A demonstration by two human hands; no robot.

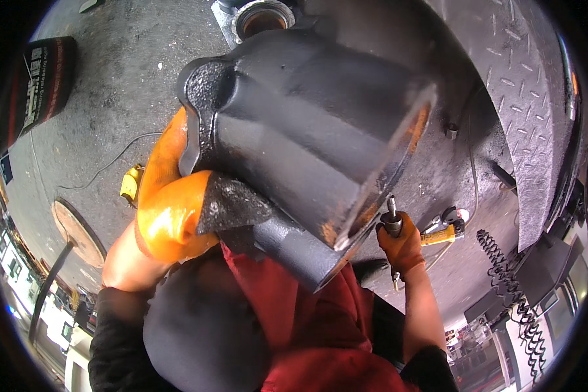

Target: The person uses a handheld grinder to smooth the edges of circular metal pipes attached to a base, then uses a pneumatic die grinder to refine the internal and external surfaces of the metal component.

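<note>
A large black-painted metal casting (294, 124) fills the middle of the view, tilted, with a flange at its left end. Its open right end has a rusty bare rim, and a shorter tube stub (297, 255) sticks out below. My left hand (176, 209), in an orange glove with a black patch, grips the casting by its flange; some fingers are hidden behind it. Lower right, my right hand (404, 248), also gloved in orange, is closed around a small handheld air tool (392, 222) with a metal tip pointing up. That tool is apart from the casting.
Another casting (262, 23) with a round opening lies at the far edge. On the grey floor are a yellow tool (132, 183), a yellow-bodied grinder (441, 234) and a small metal socket (451, 130). A coiled black hose (503, 281) hangs at right, near treaded metal plate (522, 124).
</note>
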